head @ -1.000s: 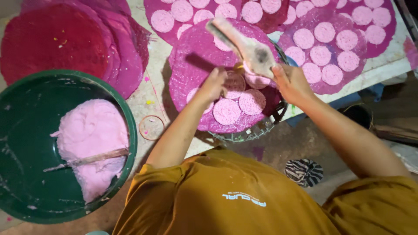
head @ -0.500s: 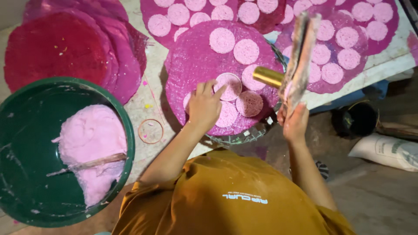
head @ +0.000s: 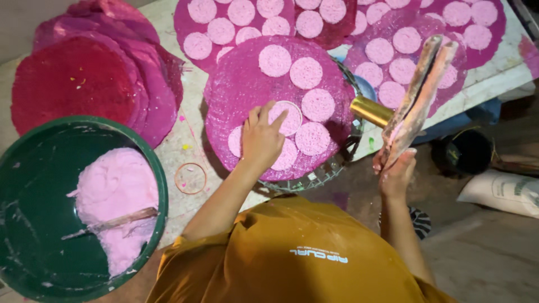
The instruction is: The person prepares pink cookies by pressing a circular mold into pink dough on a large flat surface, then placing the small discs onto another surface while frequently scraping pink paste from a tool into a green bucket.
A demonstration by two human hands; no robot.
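My left hand [head: 263, 140] pressed spread fingertips onto a pink dough round [head: 286, 118]; my right hand [head: 396, 168] gripped a flat batter-smeared paddle [head: 418, 95] upright, clear.

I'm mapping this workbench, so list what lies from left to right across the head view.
Green basin of pale pink paste → loose ring on the table → left hand on the dark pink round mat → gold-handled flat scraper held in the right hand → white sack.

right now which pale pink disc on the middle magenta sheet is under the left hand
The pale pink disc with a ring around it, under the left hand's fingers; the other discs lie untouched.
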